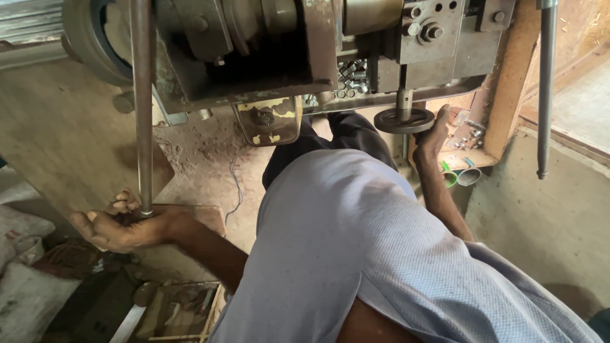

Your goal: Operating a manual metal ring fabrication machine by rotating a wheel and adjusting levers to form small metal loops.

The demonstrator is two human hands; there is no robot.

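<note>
My left hand [121, 225] is curled around the lower end of a long steel rod [142, 108] that hangs down from the machine at the upper left. My right hand [435, 132] rests against the rim of a small round handwheel [401, 121] under the grey metal machine [305, 51]. My pale blue shirt and dark trousers fill the middle of the view.
A second steel lever [546, 89] hangs at the right. A tray of small metal parts [352, 76] sits inside the machine. A wooden box of scrap [181, 311] lies on the floor at lower left, beside white sacks [25, 273]. Pipe ends [469, 176] lie at right.
</note>
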